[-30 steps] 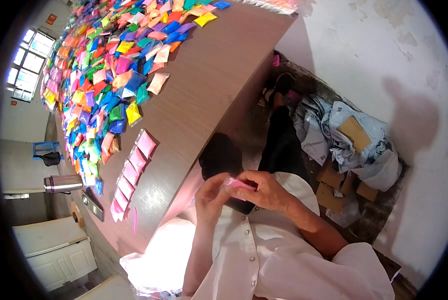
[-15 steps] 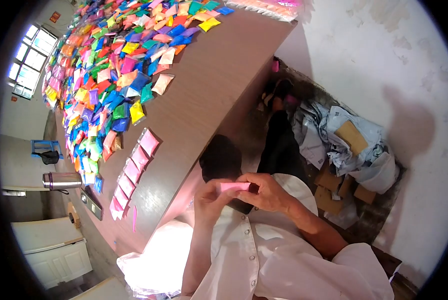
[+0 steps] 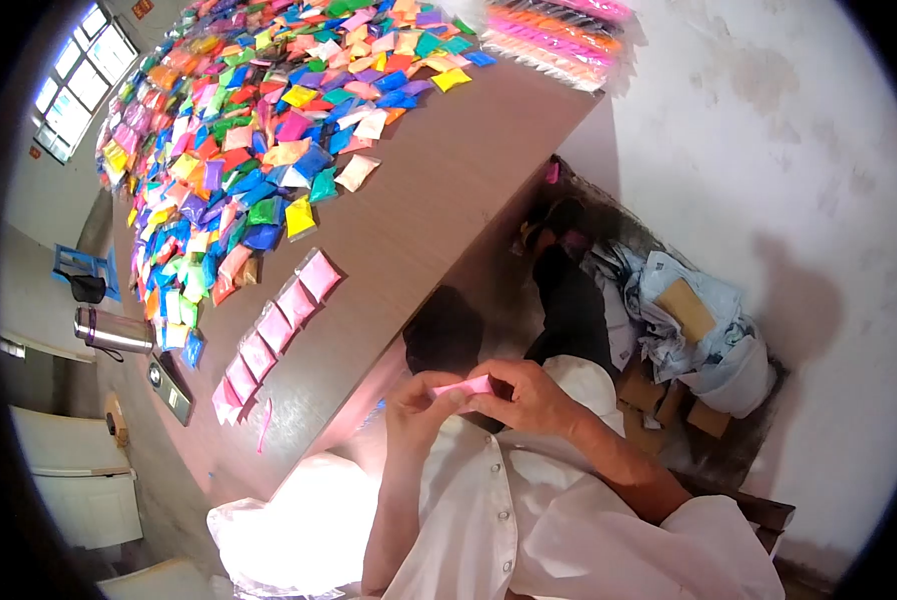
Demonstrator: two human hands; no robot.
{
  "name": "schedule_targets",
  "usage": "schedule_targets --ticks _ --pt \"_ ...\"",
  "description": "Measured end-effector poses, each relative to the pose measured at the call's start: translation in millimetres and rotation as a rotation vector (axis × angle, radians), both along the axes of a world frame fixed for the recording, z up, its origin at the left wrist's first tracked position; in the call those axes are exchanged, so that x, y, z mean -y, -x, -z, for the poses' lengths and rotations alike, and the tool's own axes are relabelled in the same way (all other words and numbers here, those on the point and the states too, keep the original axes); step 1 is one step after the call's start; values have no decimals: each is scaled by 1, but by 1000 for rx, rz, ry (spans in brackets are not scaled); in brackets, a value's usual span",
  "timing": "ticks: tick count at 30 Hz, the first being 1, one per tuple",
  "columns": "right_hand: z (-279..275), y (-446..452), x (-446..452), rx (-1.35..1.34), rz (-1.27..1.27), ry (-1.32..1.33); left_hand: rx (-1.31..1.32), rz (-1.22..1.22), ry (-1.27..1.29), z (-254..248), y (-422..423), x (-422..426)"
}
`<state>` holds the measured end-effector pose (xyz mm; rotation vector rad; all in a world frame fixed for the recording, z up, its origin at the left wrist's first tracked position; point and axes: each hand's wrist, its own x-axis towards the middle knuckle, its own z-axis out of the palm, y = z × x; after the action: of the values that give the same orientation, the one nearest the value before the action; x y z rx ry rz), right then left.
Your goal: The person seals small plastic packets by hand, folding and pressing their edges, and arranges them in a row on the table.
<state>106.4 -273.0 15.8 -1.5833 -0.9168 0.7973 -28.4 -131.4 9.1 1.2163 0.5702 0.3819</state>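
Observation:
In front of my white shirt, both hands hold one small pink packet (image 3: 466, 386) between thumbs and fingers. My left hand (image 3: 417, 408) is closed on its left end, and my right hand (image 3: 531, 398) pinches the right end. Fingers cover part of it, so its full shape is hidden. On the table to the left lies a slanting row of pink packets (image 3: 276, 329) in clear film, set edge to edge. Beside the row's near end is a thin curled pink strip (image 3: 266, 425).
A large heap of multicoloured packets (image 3: 239, 190) spreads over the brown table (image 3: 439, 190). A phone (image 3: 172, 392) and a metal flask (image 3: 114, 330) stand near its left edge. Bundled coloured strips (image 3: 554, 45) lie at the far corner. Bags and cardboard (image 3: 687, 308) fill the floor by the wall.
The head view has shifted, showing more of the bundled strips at the far corner. Between my hands, the pink packet has tilted, its right end higher. Both hands keep their grip.

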Motion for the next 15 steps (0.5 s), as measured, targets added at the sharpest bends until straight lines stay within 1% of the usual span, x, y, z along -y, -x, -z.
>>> schedule_targets --ticks 1,5,7,8,10,11,13,14,15 --pt "-1 0 -1 31 -38 7 -15 35 -19 2 3 -2" --pt "-2 4 -7 74 -52 54 -27 6 -85 10 9 -5" --pt "-6 5 -10 -30 -32 -1 -43 -56 -142 9 7 -5" --pt "-4 5 -10 -28 -25 2 -40 -49 -140 10 8 -6" --pt "5 7 -8 -114 -5 18 -88 -41 -143 13 11 -9" --pt "11 8 -7 -112 7 21 -84 -29 -140 14 10 -7" --pt "22 9 -5 -162 -3 -30 -76 -78 -161 13 6 -3" --pt "19 7 -4 -140 -39 5 -152 21 -137 5 6 -5" --pt "21 6 -2 -140 -29 4 -152 31 -138 8 7 -6"
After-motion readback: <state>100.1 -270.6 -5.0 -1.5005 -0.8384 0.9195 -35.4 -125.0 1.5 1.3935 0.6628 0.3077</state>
